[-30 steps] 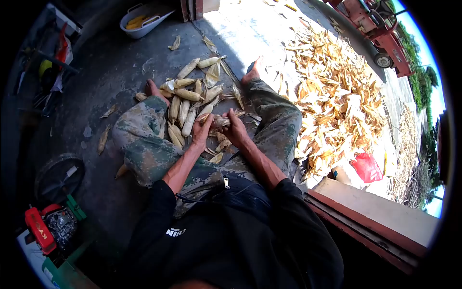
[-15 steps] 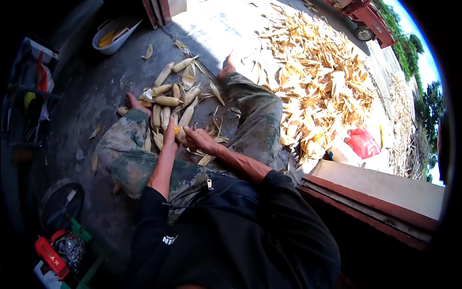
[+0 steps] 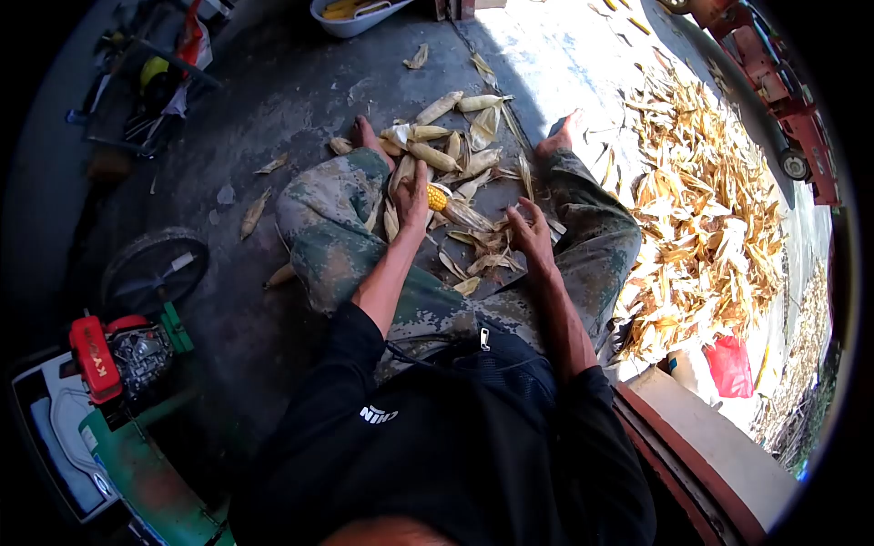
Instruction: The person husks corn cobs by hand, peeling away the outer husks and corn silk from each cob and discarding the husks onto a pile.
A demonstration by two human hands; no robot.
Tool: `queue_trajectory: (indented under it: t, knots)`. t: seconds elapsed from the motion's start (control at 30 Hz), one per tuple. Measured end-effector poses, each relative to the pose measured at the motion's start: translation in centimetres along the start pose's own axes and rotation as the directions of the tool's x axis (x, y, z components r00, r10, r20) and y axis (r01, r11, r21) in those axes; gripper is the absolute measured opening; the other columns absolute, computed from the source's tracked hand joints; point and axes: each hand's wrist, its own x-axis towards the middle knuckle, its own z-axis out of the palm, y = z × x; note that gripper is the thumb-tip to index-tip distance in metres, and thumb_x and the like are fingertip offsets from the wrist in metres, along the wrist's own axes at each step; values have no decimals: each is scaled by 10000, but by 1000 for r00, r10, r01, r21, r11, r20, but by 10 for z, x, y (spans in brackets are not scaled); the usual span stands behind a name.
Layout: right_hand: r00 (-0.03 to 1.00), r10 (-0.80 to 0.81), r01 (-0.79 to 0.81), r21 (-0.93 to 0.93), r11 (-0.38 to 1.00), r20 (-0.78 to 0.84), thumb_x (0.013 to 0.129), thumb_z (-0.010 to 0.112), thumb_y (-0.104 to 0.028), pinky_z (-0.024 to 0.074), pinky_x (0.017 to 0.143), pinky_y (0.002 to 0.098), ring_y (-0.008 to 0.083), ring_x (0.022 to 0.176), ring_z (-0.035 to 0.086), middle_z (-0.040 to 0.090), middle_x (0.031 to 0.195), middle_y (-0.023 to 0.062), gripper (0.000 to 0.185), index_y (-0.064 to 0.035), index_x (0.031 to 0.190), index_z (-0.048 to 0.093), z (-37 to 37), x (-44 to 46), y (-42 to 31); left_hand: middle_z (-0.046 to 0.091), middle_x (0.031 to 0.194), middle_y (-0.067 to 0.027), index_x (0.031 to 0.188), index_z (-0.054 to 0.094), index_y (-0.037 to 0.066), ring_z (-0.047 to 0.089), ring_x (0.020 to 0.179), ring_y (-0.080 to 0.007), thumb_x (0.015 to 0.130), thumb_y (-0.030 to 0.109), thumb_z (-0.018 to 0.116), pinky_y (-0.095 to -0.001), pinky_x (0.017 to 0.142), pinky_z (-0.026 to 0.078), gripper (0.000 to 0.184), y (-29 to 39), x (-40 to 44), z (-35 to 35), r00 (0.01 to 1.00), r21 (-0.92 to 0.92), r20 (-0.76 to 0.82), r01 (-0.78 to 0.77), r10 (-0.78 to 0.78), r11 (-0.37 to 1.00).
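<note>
Your left hand (image 3: 414,198) holds the corn ear (image 3: 438,198) slantwise, yellow end pointing left and forward; your right hand (image 3: 531,233) is half-open.

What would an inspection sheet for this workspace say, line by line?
Surface: grey floor, worn and patchy.
Job's things: part-husked cob, yellow kernels showing; unhusked ears bunched beyond the hands.
Clutter: loose husks near the hands; large husk heap in sunlight.
Hands: left hand holds the cob; right hand open beside its husk, contact unclear.
Cables: nothing seen.
Surroundings: white basin, red engine, red vehicle.
</note>
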Motion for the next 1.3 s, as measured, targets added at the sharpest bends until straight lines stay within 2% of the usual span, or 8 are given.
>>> queue_trajectory:
  t: [0.13, 0.37, 0.63, 0.9, 1.03, 1.13, 1.2, 1.3]
  knots:
    - [952, -234, 227, -56, 972, -199, 906, 690, -238, 443, 614, 231, 83, 721, 545, 598, 821, 34, 575, -41, 1379, 430, 12, -3, -15, 584, 771, -51, 796, 562, 28, 544, 734, -147, 794, 576, 728, -297, 677, 454, 572, -7, -8, 11, 996, -26, 81, -22, 24, 999]
    - [864, -484, 504, -212, 837, 140, 848, 699, -107, 519, 858, 338, 225, 981, 639, 633, 1114, 160, 590, -2, 1365, 435, 66, -12, 13, 621, 759, -92, 813, 566, 11, 584, 698, -160, 813, 547, 721, -306, 658, 472, 559, 14, -42, 19, 948, 119, 304, -133, 91, 984]
    - [938, -312, 346, -368, 863, 150, 783, 733, -254, 489, 917, 388, 344, 1080, 625, 627, 1159, 241, 632, 25, 1283, 464, 61, -5, 35, 610, 744, -65, 870, 572, 3, 568, 683, -143, 802, 573, 723, -289, 628, 475, 594, -6, -46, 23, 934, -22, 356, 32, -22, 999]
    - [931, -7, 108, -255, 961, 365, 809, 662, -305, 501, 724, 350, 192, 779, 624, 654, 845, 109, 393, 19, 1025, 605, 59, 2, 48, 622, 811, -45, 846, 576, 24, 574, 742, -108, 830, 432, 759, -251, 674, 464, 447, -13, -47, 22, 898, -23, 437, 74, -56, 997]
    - [932, -64, 119, -135, 984, 356, 825, 662, -332, 505, 713, 346, 173, 760, 630, 664, 817, 91, 399, 16, 1016, 611, 59, 1, 50, 624, 958, -61, 1083, 529, 3, 591, 850, -109, 831, 371, 774, -258, 743, 486, 509, -10, -56, 26, 903, -43, 427, 77, -51, 996]
    - [944, -21, 107, -246, 963, 328, 853, 620, -314, 507, 736, 379, 212, 789, 642, 673, 839, 131, 381, 23, 1031, 613, 59, 2, 57, 634, 1012, -187, 1167, 471, -34, 637, 909, -261, 756, 481, 794, -355, 803, 503, 734, -16, -65, 27, 897, 265, 441, -142, 11, 954]
    - [915, -289, 377, -337, 863, 282, 846, 589, -280, 512, 741, 413, 293, 828, 662, 667, 879, 202, 368, 36, 1035, 614, 65, 0, 65, 623, 1019, -302, 1175, 448, -74, 633, 949, -414, 700, 557, 783, -449, 829, 497, 857, -17, -73, 28, 903, 528, 425, -302, 61, 794]
    - [889, -188, 338, -323, 884, 417, 855, 548, -230, 502, 786, 430, 358, 898, 653, 654, 941, 248, 357, 47, 1078, 585, 64, -2, 70, 626, 998, -304, 1181, 436, -86, 637, 917, -415, 748, 458, 753, -444, 793, 502, 765, -16, -71, 23, 873, 544, 488, -302, -2, 783]
